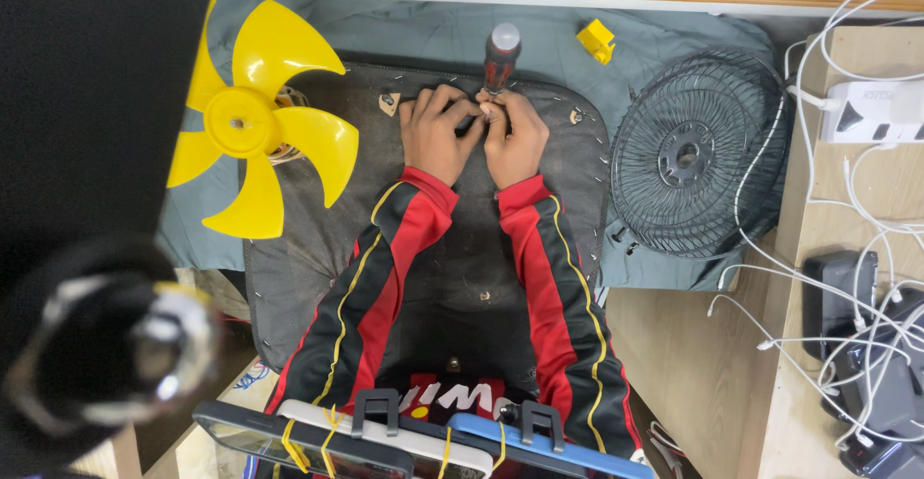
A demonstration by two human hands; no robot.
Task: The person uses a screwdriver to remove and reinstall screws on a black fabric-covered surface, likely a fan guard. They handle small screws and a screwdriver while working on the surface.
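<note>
- Both hands meet at the middle of a dark mat (462, 277) spread over a grey cloth (433, 31) on the counter (712, 373).
- The left hand (435, 134) has its fingers curled together, pinching something small at the fingertips; what it is cannot be made out.
- The right hand (520, 137) is closed around the lower shaft of a screwdriver (500, 55), which stands nearly upright with its red-and-black handle just beyond the fingers.
- The step in hand looks like driving or loosening a small screw, the left fingers steadying the part while the right guides the tip.
- The next move would call for keeping the tip seated and the shaft straight while turning, since the part is small and hidden under the fingers.
- To the left of the fingers lies a yellow fan blade (252, 123); to the right, a black wire grille (688, 156).
- A yellow clip (597, 40) sits just beyond the right hand.
</note>
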